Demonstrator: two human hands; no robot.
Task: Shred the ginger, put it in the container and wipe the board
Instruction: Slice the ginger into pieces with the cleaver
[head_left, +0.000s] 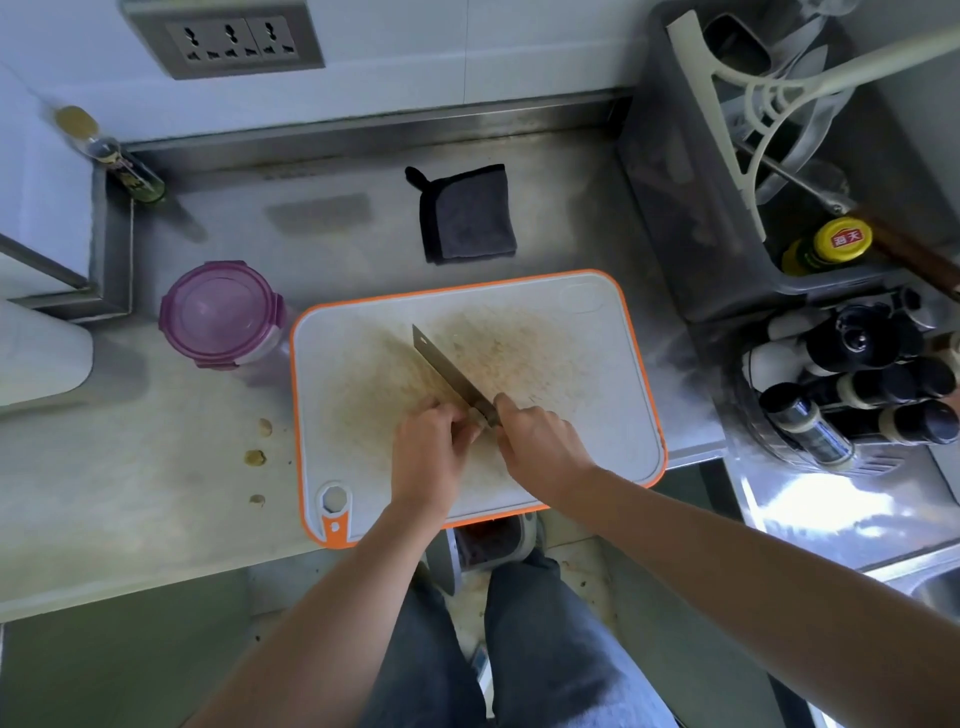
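Our right hand (537, 439) clamps the knife (447, 371) by its handle; our left hand (431, 449) curls just beside the blade's heel, and whether it pins the ginger we cannot tell, its fingers hiding that spot. The blade points away up-left across the board (597, 415). The lidded container (223, 317) stands just left of the board, the cloth (467, 215) beyond it.
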